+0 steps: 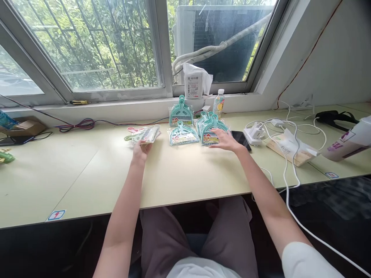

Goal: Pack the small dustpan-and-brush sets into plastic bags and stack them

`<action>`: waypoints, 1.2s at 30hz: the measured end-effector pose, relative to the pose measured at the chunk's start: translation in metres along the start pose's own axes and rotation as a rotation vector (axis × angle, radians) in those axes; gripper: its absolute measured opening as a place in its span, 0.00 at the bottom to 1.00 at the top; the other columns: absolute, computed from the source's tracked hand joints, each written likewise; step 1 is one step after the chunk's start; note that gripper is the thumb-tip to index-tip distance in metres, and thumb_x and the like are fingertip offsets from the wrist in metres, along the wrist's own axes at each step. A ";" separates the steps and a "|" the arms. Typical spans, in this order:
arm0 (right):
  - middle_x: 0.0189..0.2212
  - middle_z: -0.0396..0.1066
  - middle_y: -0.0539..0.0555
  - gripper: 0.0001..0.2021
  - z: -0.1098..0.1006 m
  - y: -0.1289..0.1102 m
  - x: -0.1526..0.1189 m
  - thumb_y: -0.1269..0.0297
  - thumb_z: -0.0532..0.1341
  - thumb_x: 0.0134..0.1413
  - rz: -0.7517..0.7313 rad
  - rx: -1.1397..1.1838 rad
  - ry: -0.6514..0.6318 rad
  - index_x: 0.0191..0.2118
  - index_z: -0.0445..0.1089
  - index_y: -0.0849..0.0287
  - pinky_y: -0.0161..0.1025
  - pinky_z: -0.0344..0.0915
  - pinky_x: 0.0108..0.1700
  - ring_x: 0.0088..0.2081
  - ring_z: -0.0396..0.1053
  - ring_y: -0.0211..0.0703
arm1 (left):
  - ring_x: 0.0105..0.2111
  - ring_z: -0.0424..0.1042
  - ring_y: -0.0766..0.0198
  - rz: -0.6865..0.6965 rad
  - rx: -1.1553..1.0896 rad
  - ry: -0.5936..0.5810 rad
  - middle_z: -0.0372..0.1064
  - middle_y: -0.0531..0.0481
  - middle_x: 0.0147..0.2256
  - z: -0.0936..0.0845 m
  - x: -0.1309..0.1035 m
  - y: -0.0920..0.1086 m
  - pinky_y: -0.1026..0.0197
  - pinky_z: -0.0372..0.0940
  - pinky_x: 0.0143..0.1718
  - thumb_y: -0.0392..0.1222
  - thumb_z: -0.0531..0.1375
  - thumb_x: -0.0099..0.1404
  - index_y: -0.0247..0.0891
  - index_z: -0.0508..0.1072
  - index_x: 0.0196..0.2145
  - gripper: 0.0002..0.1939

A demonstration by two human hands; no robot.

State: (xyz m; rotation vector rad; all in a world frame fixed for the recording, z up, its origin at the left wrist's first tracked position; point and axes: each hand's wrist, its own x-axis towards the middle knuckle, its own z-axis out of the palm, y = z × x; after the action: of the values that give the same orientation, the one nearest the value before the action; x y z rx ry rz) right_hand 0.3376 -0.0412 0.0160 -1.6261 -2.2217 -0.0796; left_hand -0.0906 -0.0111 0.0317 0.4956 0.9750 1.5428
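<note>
My left hand (142,150) is closed around the near edge of a small stack of dustpan-and-brush sets (146,134) in clear wrap, with pink and pale green handles pointing left. My right hand (224,141) has its fingers spread at the front of a teal dustpan set (213,129) on the right; whether it touches the wrap, I cannot tell. More teal sets lie partly behind that one. A single teal dustpan set (183,135) lies in the middle, and another teal dustpan set (181,114) stands behind it near the sill.
A drink bottle (219,102) and a tissue pack (194,85) stand at the back by the window. Right of my right hand are a phone (241,140), a white power strip (254,134), loose white cables and another tissue pack (290,148). A cable coil (84,124) lies back left.
</note>
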 end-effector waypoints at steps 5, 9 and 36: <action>0.66 0.50 0.60 0.35 0.009 0.025 -0.015 0.67 0.62 0.52 0.152 -0.141 -0.169 0.65 0.52 0.51 0.67 0.49 0.62 0.65 0.51 0.62 | 0.35 0.75 0.61 -0.020 0.066 0.022 0.72 0.46 0.32 -0.002 0.006 -0.007 0.64 0.72 0.35 0.30 0.57 0.57 0.36 0.69 0.35 0.07; 0.65 0.53 0.59 0.32 0.025 0.032 -0.005 0.79 0.54 0.52 0.104 -0.130 -0.062 0.63 0.58 0.53 0.57 0.58 0.61 0.64 0.55 0.55 | 0.36 0.75 0.61 -0.030 0.051 0.021 0.73 0.46 0.32 -0.005 0.007 -0.008 0.64 0.73 0.36 0.29 0.56 0.57 0.35 0.70 0.36 0.09; 0.61 0.62 0.51 0.22 0.025 0.041 0.036 0.67 0.61 0.55 0.081 0.062 0.069 0.56 0.68 0.46 0.52 0.64 0.54 0.56 0.66 0.53 | 0.26 0.71 0.66 -0.075 0.053 0.073 0.71 0.47 0.29 -0.004 0.007 -0.014 0.66 0.71 0.30 0.27 0.56 0.53 0.34 0.69 0.38 0.14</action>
State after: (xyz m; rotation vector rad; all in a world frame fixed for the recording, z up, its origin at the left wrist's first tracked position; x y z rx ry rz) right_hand 0.3594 0.0120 -0.0024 -1.6525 -2.0846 -0.0438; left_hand -0.0863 -0.0064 0.0168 0.4370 1.0817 1.4792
